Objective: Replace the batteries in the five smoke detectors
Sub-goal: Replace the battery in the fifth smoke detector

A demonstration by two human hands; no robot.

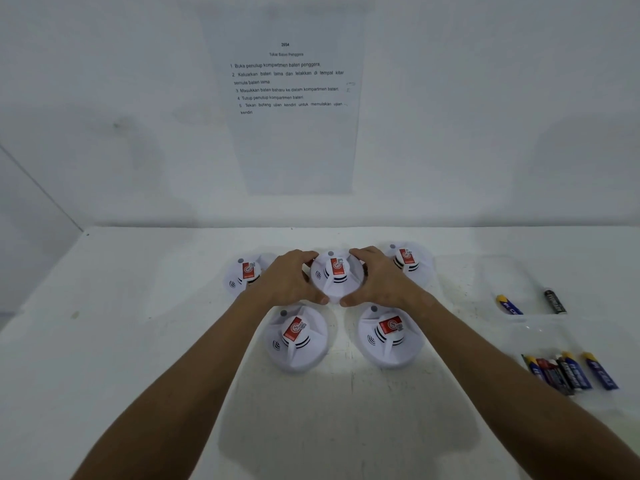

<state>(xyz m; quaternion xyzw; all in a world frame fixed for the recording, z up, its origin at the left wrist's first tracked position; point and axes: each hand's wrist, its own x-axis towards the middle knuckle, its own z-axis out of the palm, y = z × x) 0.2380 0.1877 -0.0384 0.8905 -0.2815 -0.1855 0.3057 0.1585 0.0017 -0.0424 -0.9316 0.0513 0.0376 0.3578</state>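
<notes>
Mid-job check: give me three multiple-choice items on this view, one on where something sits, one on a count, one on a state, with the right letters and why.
1. Where do the batteries lie?
A. left of the detectors
B. right of the detectors
C. on top of a detector

2. How many smoke detectors are on the table?
A. three
B. four
C. five

3. What are the hands doing?
A. both grip the middle back detector
B. both rest flat on the table
C. each holds a battery

Answers:
1 B: the batteries lie at the table's right side.
2 C: three in the back row, two in front.
3 A: the left hand and right hand curl round the middle back detector.
</notes>
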